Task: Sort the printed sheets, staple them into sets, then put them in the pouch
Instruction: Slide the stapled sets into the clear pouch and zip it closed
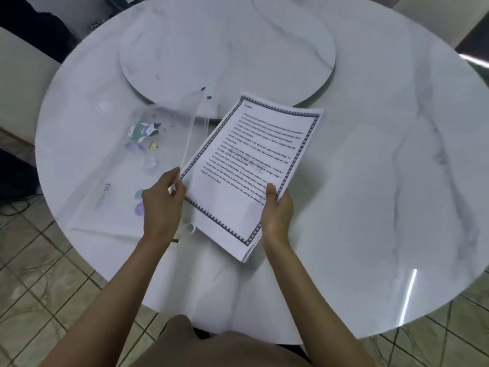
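Observation:
A stack of printed sheets (246, 165) with a dark patterned border is held tilted above the round white marble table (383, 181). My right hand (276, 210) grips the stack's lower right edge, thumb on top. To the left lies a clear plastic pouch (124, 165) with cartoon prints, its open edge lifted beside the stack's left edge. My left hand (164, 205) pinches that lifted pouch edge, close against the sheets. The view is blurred.
A raised round turntable (227, 49) sits at the table's centre, just beyond the sheets. Two small dark items (206, 93) lie near its front rim. Pale chairs stand at the far left (23, 83) and top right. Tiled floor surrounds the table.

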Demonstrator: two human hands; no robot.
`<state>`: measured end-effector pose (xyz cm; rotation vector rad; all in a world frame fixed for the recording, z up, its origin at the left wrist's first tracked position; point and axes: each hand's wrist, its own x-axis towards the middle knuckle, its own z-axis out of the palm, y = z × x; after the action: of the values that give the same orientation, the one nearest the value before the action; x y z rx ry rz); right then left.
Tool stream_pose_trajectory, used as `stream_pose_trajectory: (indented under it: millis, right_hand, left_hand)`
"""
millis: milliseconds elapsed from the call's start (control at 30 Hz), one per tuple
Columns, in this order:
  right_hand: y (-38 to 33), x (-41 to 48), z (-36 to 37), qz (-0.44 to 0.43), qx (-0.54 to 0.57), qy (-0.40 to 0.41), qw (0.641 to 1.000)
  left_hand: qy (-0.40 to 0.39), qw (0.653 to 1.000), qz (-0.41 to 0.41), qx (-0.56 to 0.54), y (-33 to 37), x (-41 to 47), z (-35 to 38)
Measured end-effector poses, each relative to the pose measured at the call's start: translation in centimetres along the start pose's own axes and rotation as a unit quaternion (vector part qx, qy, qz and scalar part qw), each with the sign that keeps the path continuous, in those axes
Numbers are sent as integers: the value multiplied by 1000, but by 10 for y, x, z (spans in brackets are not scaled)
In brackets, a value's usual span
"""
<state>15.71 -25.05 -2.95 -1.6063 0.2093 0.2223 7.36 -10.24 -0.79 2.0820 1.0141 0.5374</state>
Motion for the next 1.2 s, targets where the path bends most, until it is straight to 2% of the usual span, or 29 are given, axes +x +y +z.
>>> stream_pose_trajectory:
  millis: [167,467,800,1000,1200]
  right_hand:
    - [8,-12,5,15,-12,-50,999]
    - [2,-10,9,30,2,-90,996]
    - [1,4,8,44,-83,-96,991]
    - [-10,19,-18,36,-59,-177,982]
    - [-8,26,-18,47,-71,-211,974]
  left_hand:
    - [-37,999,-18,-23,-6,2,1]
    - [-88,996,-7,-20,-20,11,-8]
    - [-152,987,32,34,-25,8,-19]
    - [-159,986,30,33,-27,9,-16]
    - [-181,980,56,53,-27,3,-11]
